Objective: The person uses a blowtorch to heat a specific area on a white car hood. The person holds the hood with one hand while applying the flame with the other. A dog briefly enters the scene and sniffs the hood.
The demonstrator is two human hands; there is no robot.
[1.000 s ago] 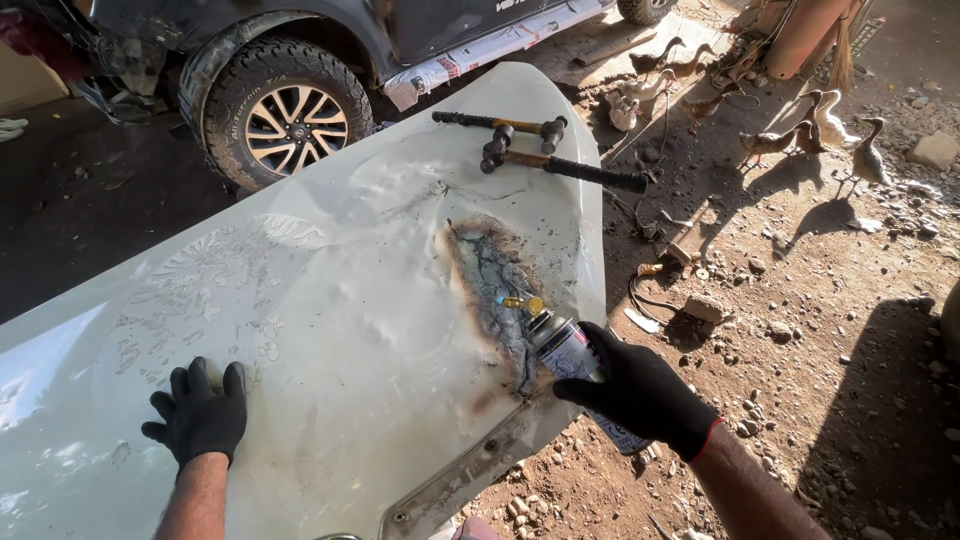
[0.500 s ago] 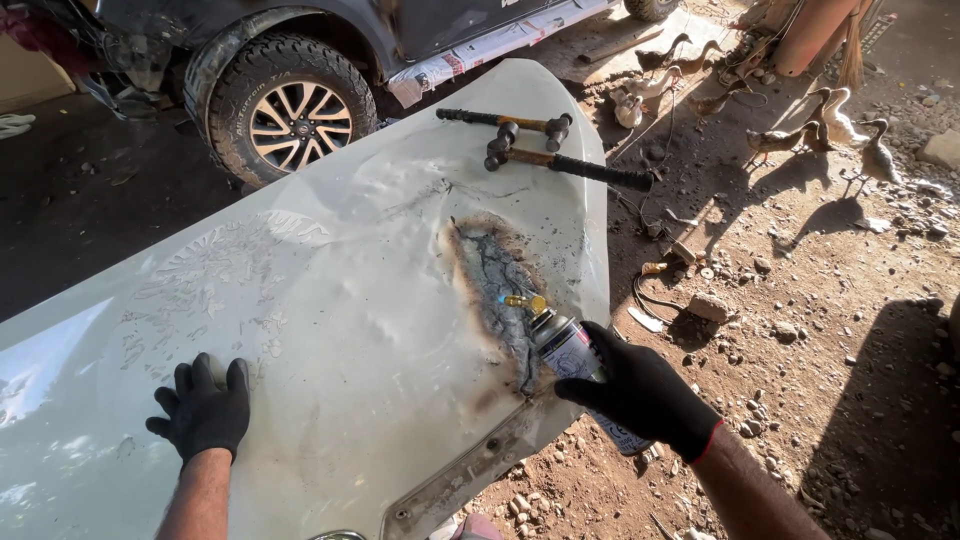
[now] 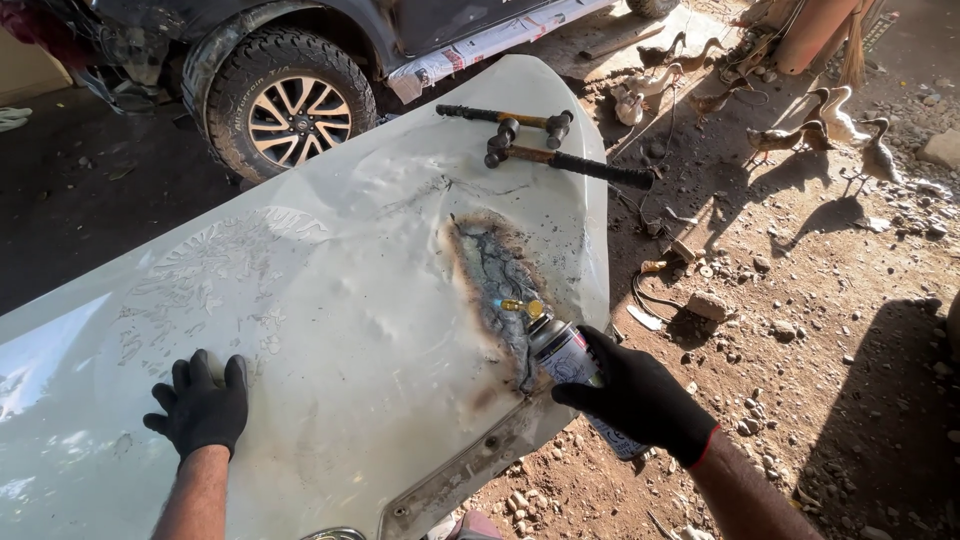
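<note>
A large white car body panel [image 3: 330, 330] lies flat in front of me. It bears a long scorched, blackened patch [image 3: 492, 285] near its right edge. My right hand [image 3: 640, 398], in a black glove, grips a gas torch canister [image 3: 562, 352] whose brass nozzle [image 3: 524, 308] points at the burnt patch. My left hand [image 3: 200, 408], also gloved in black, rests flat and spread on the panel's near left part, holding nothing. Two hammers [image 3: 545, 148] lie on the far end of the panel.
A dark vehicle with a spoked wheel [image 3: 292, 108] stands beyond the panel at the upper left. Several ducks [image 3: 830, 118] walk on the stony dirt ground at the upper right. Loose stones and a cable [image 3: 660, 290] lie right of the panel.
The torch and my right hand stay at the burnt patch with only a slight shift. My left hand remains flat on the panel.
</note>
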